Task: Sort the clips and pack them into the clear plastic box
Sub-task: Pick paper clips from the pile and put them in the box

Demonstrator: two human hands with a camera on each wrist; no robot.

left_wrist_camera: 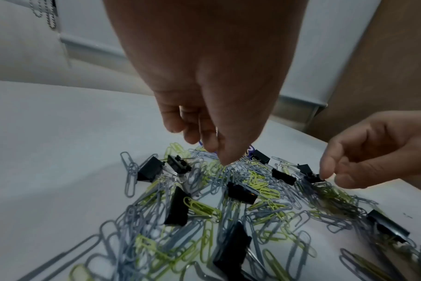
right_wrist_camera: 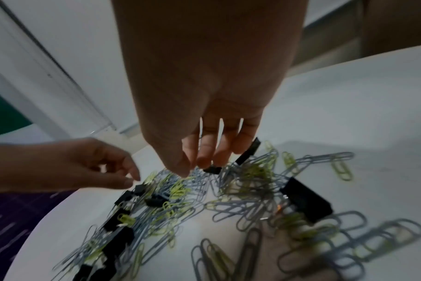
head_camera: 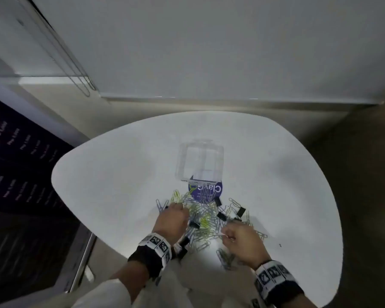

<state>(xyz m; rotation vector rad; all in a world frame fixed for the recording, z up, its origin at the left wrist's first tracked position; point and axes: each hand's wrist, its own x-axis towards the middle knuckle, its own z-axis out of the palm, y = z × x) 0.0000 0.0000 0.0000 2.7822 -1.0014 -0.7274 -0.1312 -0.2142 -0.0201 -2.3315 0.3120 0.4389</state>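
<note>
Mixed heap of grey and yellow wire paperclips [head_camera: 206, 221] and black binder clips [left_wrist_camera: 149, 169] lies on white counter [head_camera: 111, 174], before empty clear plastic box [head_camera: 199, 162], handy for packing. Your left hand [head_camera: 172, 218] and right hand [head_camera: 240, 237] hover over heap, fingers [left_wrist_camera: 225, 157] drooping, nearly pinched, nothing clearly held.

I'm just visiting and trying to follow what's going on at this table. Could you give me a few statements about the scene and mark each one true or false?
1. The clear plastic box already holds sorted clips. False: it looks empty, and the clips lie in a mixed pile on the white table.
2. The pile holds grey and yellow-green paper clips plus black binder clips. True.
3. Both hands, the left hand and the right hand, reach down at the pile. True.
4. The box sits nearer the person than the pile. False: it lies beyond the pile.
5. The table is dark wood. False: it is white.
</note>
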